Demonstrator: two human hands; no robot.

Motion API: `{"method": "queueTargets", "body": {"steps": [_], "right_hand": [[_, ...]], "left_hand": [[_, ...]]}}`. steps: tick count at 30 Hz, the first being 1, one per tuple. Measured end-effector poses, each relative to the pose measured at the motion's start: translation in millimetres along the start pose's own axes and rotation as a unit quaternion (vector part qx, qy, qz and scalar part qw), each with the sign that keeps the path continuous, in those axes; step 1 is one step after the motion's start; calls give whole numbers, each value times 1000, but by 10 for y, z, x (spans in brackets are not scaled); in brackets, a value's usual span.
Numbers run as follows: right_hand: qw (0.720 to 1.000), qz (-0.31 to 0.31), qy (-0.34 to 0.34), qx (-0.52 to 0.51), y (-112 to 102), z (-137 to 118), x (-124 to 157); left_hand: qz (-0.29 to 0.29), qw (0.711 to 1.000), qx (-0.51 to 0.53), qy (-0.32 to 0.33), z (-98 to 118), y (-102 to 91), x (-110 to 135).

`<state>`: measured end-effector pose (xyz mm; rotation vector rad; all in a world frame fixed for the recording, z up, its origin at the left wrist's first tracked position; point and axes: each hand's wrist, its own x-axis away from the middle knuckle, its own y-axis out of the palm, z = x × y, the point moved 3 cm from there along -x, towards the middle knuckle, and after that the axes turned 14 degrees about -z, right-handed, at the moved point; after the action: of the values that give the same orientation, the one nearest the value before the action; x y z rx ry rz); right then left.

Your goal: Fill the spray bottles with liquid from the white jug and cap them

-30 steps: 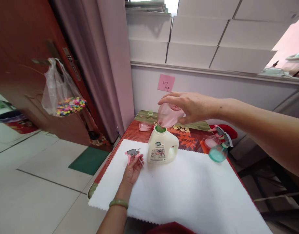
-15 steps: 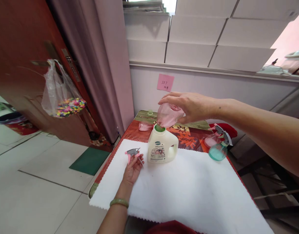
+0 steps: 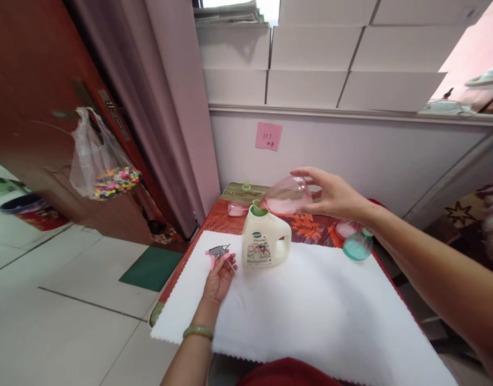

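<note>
My right hand (image 3: 337, 195) grips a clear pink bottle (image 3: 286, 195), tipped on its side with its neck at the green mouth of a cream jug (image 3: 265, 242). The jug stands upright on a white cloth (image 3: 310, 316). My left hand (image 3: 219, 279) rests on the cloth to the jug's left, fingers curled round the pink and grey spray trigger head (image 3: 219, 252). A green bangle sits on that wrist.
A teal spray bottle (image 3: 357, 246) and a pink one (image 3: 345, 229) stand at the table's right, behind my right forearm. A pink lid (image 3: 238, 209) and a small green cap (image 3: 246, 186) lie at the back. A bag of coloured beads (image 3: 103, 171) hangs on the door, left.
My right hand has lowered and swung the pink bottle from upside down above the jug to lying tilted sideways at its mouth. My left hand has stayed put.
</note>
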<state>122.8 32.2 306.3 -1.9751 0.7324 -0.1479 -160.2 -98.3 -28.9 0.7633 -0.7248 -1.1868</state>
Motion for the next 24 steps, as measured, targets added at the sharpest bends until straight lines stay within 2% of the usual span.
{"method": "queueTargets", "body": {"steps": [2,4,5,8,10,12,15,18,21,24], "right_hand": [[991,34,42,-122,172,179,132],[958,57,86,-266,402,362,273],[929,73,108,-346,527,451,352],[817,82,149,-551,918,656,620],[754,101,146,-632,1129,734,821],[711,114,146,-678,1309,765,1019],[689,107,145,-702,1525,716,1259],[679,75,145,-716,1678,584,1413],[677,65,150,-717,1746,445,1522],[679,95,143,-714,1745,350,1625]], "left_hand": [[5,1000,7,1,15,18,19],[10,1000,15,5,68,48,49],[11,1000,18,10,117,76,67],[6,999,22,40,358,268,130],[-5,997,19,69,574,536,179],[-28,994,11,101,785,933,232],[-103,983,-21,150,992,1681,288],[-113,981,-18,160,981,2310,255],[-113,981,5,159,825,2693,147],[-111,980,13,162,628,2872,37]]}}
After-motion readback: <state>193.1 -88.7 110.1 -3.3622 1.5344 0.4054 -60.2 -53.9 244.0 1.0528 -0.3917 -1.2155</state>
